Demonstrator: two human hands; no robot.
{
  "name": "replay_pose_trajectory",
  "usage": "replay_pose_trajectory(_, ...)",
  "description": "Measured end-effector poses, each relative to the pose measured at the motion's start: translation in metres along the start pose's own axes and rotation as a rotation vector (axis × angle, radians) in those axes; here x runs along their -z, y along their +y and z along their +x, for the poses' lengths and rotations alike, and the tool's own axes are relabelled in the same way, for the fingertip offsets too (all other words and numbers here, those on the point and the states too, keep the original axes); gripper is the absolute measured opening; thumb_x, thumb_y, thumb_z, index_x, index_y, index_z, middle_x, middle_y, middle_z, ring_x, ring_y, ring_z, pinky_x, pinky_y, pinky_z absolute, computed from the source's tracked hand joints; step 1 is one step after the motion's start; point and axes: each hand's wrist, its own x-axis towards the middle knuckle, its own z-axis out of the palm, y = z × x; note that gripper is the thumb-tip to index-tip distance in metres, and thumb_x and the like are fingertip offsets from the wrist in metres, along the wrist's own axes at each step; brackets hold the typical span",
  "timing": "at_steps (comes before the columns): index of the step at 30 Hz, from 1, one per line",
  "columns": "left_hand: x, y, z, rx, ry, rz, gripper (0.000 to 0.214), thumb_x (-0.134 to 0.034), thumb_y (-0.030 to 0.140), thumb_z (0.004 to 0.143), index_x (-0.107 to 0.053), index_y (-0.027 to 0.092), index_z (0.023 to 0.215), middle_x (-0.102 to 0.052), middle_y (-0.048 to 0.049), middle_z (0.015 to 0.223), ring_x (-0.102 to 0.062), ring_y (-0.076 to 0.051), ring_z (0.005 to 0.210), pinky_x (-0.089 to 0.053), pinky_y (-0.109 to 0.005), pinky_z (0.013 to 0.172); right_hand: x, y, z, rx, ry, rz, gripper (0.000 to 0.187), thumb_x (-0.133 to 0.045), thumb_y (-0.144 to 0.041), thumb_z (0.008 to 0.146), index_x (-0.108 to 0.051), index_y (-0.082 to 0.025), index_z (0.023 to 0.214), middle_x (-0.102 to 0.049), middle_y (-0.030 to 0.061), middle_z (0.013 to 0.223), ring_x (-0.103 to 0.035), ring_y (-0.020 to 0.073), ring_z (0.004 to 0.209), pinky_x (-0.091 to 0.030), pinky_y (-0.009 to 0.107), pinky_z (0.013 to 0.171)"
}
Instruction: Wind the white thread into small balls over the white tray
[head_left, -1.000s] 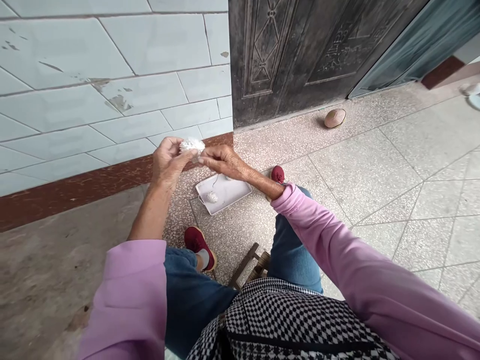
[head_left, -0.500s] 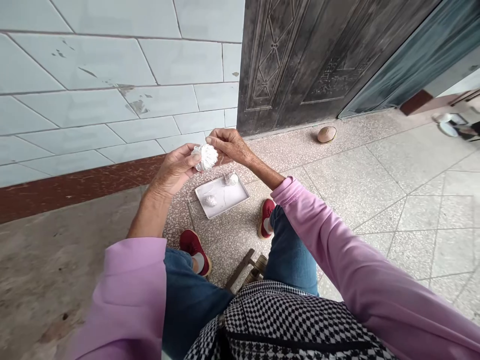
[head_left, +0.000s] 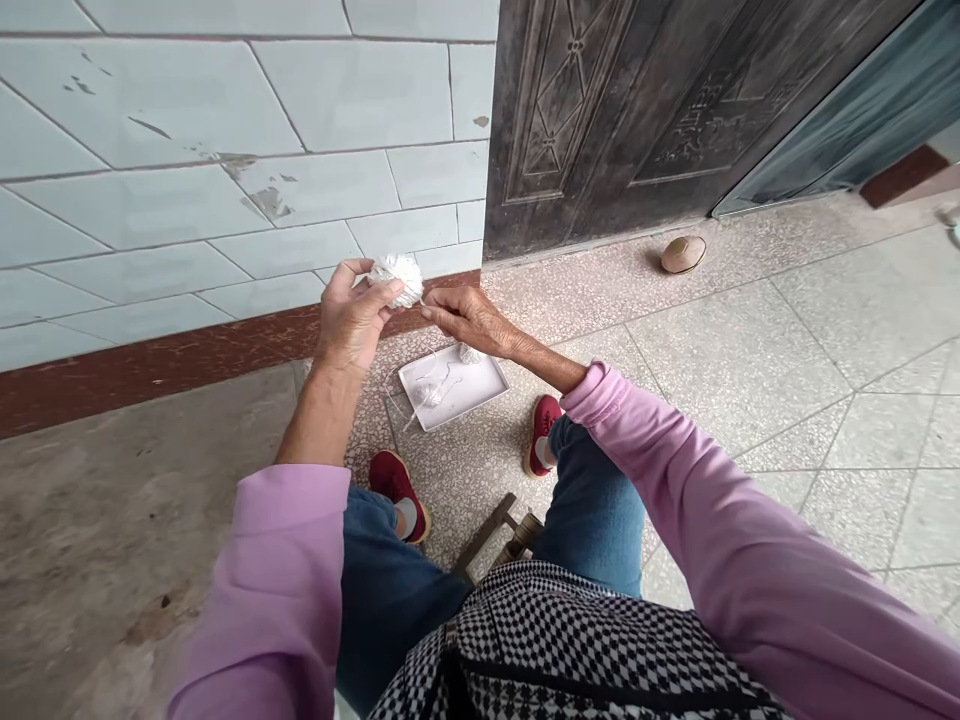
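My left hand is raised with its fingers closed around a white ball of thread. My right hand sits just right of the ball, fingertips pinched on the thin thread that runs from it. Below my hands a white tray lies on the floor with two small white thread balls and loose strands in it. Pink sleeves cover both forearms.
I sit on a low wooden stool, red shoes on the speckled floor either side of the tray. A tiled wall with a red base strip rises ahead, a dark metal door to its right. A round tan object lies by the door.
My left hand has turned the ball upward and to the left. My right hand dropped from above the ball to its right side, drawing the thread.
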Motion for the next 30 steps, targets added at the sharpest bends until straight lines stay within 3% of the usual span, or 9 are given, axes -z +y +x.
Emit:
replay_pose_trajectory(6,-0.004,-0.007,0.0,-0.084,-0.153,0.298,0.074,-0.127,0.043,0.056,-0.073,0.027,0.104,-0.083,0.0007,0.091,-0.073,-0.018,0.075,-0.06,-0.027,0.065,0.013,-0.015,-0.019,-0.029,-0.001,0.065,0.046,-0.085,-0.04,0.129,-0.065,-0.025,0.09,-0.059,-0.0028,0.078,-0.054,0.0191,0.081,-0.044,0.033,0.075)
replay_pose_trajectory(11,-0.02,0.004,-0.018,0.086,-0.507,0.306,0.064,-0.119,0.047,0.076,-0.083,0.023,0.123,-0.09,-0.0083,0.111,-0.081,-0.022,0.085,-0.068,-0.03,0.069,0.042,-0.012,-0.024,0.049,0.135,0.073,0.05,-0.075,-0.052,0.135,-0.067,-0.023,0.095,-0.059,-0.0025,0.081,-0.05,0.0177,0.079,-0.045,0.031,0.073)
replay_pose_trajectory(14,-0.029,0.015,-0.027,0.166,-0.604,0.23,0.06,-0.114,0.052,0.087,-0.085,0.023,0.13,-0.09,-0.0111,0.119,-0.085,-0.025,0.091,-0.074,-0.033,0.072,0.054,-0.003,-0.022,0.019,0.203,0.078,0.053,-0.075,-0.056,0.135,-0.066,-0.023,0.094,-0.062,-0.0013,0.084,-0.051,0.0172,0.08,-0.049,0.03,0.074)
replay_pose_trajectory(18,-0.04,0.021,-0.032,0.187,-0.614,0.161,0.057,-0.115,0.047,0.084,-0.087,0.025,0.127,-0.088,-0.0077,0.112,-0.084,-0.023,0.088,-0.074,-0.03,0.071,0.052,0.012,-0.018,-0.042,0.261,0.184,0.055,-0.078,-0.056,0.134,-0.058,-0.026,0.092,-0.053,-0.0044,0.08,-0.046,0.0156,0.074,-0.047,0.028,0.067)
replay_pose_trajectory(21,-0.047,0.018,-0.032,0.171,-0.533,0.129,0.06,-0.119,0.045,0.076,-0.086,0.026,0.123,-0.087,-0.0067,0.11,-0.084,-0.023,0.088,-0.071,-0.029,0.069,0.045,0.02,-0.013,-0.087,0.294,0.253,0.058,-0.079,-0.061,0.132,-0.053,-0.027,0.092,-0.044,-0.0069,0.076,-0.039,0.0147,0.069,-0.04,0.027,0.061)
replay_pose_trajectory(25,-0.049,0.01,-0.028,0.184,-0.426,0.092,0.064,-0.122,0.048,0.072,-0.083,0.025,0.116,-0.084,-0.0081,0.103,-0.081,-0.024,0.083,-0.064,-0.029,0.061,0.039,0.022,-0.005,-0.128,0.34,0.189,0.056,-0.083,-0.056,0.129,-0.051,-0.027,0.093,-0.045,-0.0048,0.08,-0.043,0.0166,0.076,-0.042,0.026,0.066)
replay_pose_trajectory(30,-0.046,0.007,-0.027,0.196,-0.374,0.084,0.063,-0.123,0.052,0.069,-0.08,0.024,0.105,-0.082,-0.0067,0.096,-0.075,-0.02,0.073,-0.058,-0.027,0.057,0.032,0.023,0.002,-0.125,0.296,0.135,0.05,-0.078,-0.042,0.13,-0.051,-0.027,0.091,-0.052,-0.0021,0.085,-0.048,0.0177,0.081,-0.045,0.027,0.07)
